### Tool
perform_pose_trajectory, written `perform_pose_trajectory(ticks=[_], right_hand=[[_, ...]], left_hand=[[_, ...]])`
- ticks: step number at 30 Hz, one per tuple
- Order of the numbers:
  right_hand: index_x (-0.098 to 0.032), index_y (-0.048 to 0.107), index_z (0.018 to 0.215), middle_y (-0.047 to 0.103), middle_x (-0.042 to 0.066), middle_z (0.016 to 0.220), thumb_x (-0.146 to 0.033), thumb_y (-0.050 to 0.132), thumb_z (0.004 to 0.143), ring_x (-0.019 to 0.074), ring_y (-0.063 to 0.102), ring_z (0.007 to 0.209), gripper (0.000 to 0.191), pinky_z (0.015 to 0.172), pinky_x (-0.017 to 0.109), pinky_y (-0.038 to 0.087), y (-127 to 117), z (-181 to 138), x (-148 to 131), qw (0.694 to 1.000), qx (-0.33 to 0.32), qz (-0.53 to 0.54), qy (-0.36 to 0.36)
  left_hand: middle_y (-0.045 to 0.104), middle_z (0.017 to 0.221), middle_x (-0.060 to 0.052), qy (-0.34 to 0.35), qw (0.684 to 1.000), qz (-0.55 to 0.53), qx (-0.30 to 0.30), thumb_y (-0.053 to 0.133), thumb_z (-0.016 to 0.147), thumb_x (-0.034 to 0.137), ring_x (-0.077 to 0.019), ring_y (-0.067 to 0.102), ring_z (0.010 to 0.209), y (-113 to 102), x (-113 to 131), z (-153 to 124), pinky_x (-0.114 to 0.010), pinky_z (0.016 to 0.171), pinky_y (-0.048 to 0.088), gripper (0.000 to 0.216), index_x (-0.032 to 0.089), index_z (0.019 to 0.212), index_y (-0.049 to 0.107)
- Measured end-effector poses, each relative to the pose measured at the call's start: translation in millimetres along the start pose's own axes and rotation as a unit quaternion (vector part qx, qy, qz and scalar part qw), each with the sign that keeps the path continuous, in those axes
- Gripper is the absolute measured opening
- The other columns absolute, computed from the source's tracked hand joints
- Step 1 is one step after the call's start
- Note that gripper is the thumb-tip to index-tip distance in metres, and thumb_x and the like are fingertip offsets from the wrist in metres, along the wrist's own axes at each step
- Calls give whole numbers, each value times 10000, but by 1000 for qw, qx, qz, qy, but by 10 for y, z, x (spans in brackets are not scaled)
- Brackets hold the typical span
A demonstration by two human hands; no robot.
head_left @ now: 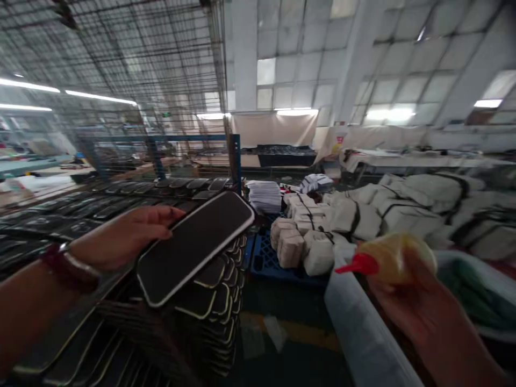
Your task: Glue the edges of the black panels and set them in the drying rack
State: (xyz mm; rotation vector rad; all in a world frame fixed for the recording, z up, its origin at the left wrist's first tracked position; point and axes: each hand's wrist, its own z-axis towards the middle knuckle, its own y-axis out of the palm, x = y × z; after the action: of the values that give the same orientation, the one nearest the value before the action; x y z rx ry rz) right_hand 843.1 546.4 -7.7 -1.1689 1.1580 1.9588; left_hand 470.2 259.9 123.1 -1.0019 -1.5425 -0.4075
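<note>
My left hand (139,234) pinches the near-left long edge of a flat black panel (197,244) with rounded corners and a pale rim. The panel is tilted above a stack of similar black panels (213,293) on a wire rack. At the right, my right hand (415,295) is wrapped round a squeeze bottle (399,258) of yellowish contents. Its red nozzle (358,264) points left, apart from the panel. A bracelet and a dark red band circle my left wrist.
A rack (237,161) with raised wire shelves stands at the left, rows of black panels on it. Bundled pale pieces (290,244) sit on a blue pallet (264,258). A pale-sided bin (358,317) is below my right hand. White sheets (264,196) are stacked beyond.
</note>
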Motion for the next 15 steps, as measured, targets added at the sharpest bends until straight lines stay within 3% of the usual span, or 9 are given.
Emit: perform_pose_trajectory(ticks=[3, 6, 8, 11, 15], right_hand=[[-303, 709, 1087, 724, 11, 1110, -520, 923, 743, 240, 714, 992, 460, 761, 313, 665, 83, 88, -316, 995, 48, 86, 3], [-306, 720, 1081, 727, -1, 1052, -473, 962, 693, 258, 712, 989, 487, 796, 338, 661, 167, 69, -553, 995, 25, 91, -21], [-306, 734, 1037, 726, 2, 978, -455, 946, 715, 255, 721, 923, 414, 742, 312, 661, 158, 42, -631, 997, 9, 72, -35], [-289, 747, 960, 686, 0, 854, -442, 914, 762, 227, 702, 734, 301, 521, 257, 617, 54, 30, -660, 997, -23, 49, -48], [-261, 754, 958, 634, 9, 798, -420, 894, 799, 196, 629, 603, 265, 388, 226, 529, -98, 58, -647, 996, -55, 51, -47]], left_hand=[[807, 983, 55, -51, 986, 63, -144, 788, 480, 369, -328, 775, 890, 648, -45, -101, -439, 761, 625, 448, 419, 925, 786], [802, 1053, 102, -81, 968, 92, -217, 752, 484, 412, -339, 765, 992, 1067, -165, -120, -446, 840, 630, 417, 511, 887, 787], [799, 1042, 135, -89, 961, 96, -242, 741, 484, 417, -340, 755, 1034, 1231, -262, -91, -445, 888, 620, 406, 556, 864, 781], [802, 1015, 149, -95, 948, 96, -288, 740, 523, 453, -347, 760, 1018, 1361, -380, -49, -456, 888, 620, 379, 590, 874, 777], [813, 1060, 72, -78, 944, 64, -313, 739, 638, 433, -341, 764, 1005, 1477, -385, -105, -446, 874, 626, 369, 487, 999, 796]])
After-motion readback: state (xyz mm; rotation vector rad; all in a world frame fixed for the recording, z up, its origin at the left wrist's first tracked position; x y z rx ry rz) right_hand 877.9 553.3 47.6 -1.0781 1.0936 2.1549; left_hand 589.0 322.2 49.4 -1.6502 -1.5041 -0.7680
